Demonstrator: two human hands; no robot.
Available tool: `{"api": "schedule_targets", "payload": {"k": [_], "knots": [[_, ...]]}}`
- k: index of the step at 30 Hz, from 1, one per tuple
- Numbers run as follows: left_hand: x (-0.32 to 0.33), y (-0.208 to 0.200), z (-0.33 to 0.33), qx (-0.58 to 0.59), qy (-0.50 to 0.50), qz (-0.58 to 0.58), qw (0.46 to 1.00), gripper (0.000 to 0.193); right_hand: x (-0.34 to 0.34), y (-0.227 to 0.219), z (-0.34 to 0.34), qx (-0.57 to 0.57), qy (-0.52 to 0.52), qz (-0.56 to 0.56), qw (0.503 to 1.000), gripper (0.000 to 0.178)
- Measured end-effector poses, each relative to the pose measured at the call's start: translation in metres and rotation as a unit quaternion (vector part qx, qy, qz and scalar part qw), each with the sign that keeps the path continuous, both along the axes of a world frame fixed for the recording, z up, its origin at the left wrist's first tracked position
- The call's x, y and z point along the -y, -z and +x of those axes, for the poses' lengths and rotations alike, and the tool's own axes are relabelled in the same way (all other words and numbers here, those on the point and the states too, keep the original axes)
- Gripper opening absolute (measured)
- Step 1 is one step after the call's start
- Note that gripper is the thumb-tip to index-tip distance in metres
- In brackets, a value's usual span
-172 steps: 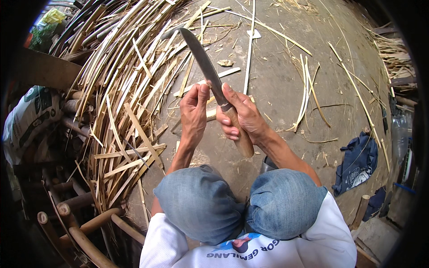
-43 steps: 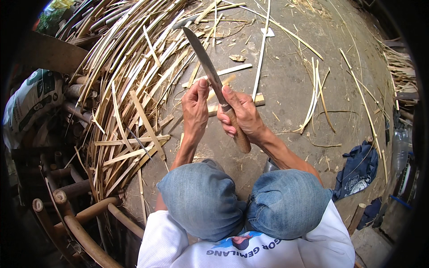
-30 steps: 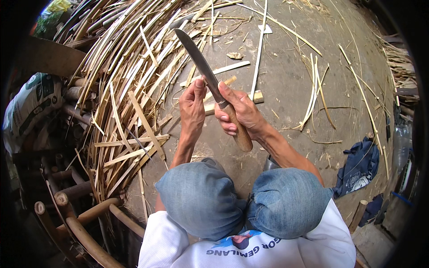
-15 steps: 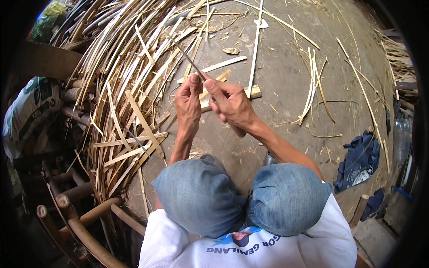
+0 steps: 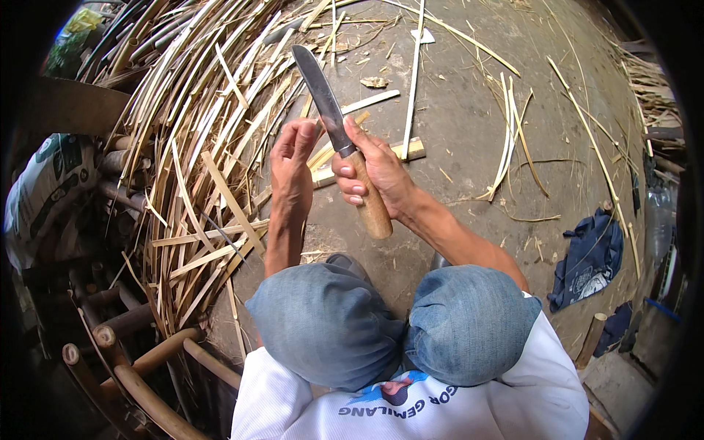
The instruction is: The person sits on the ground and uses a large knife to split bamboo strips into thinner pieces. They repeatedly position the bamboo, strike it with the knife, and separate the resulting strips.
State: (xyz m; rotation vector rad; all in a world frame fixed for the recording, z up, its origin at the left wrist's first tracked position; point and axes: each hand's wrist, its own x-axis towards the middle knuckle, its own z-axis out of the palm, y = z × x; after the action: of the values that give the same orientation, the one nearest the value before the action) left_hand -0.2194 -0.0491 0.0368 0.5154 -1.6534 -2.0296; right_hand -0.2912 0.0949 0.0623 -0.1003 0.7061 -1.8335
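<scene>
Fingers of the right hand wrap a knife's wooden handle toward the head view's twelve o'clock, blade aimed at eleven. The left hand, at nine o'clock from it, bunches; any pinch cannot be told. Behind, a slat is partly hidden.

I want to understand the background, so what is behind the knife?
Behind the knife, pale strips and ground show around the blade; whatever the blade and right hand cover cannot be seen.
</scene>
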Motion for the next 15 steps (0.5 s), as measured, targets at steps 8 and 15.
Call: {"api": "schedule_targets", "payload": {"k": [8,15], "knots": [[0.000,-0.027,0.011,-0.070,-0.074,0.058,0.993,0.025,0.008,0.045,-0.005,-0.081,0.024,0.085,0.993,0.040],[0.037,-0.033,0.042,-0.219,-0.010,0.153,0.964,0.026,-0.004,0.136,-0.022,-0.066,0.047,0.215,0.973,0.045]]}}
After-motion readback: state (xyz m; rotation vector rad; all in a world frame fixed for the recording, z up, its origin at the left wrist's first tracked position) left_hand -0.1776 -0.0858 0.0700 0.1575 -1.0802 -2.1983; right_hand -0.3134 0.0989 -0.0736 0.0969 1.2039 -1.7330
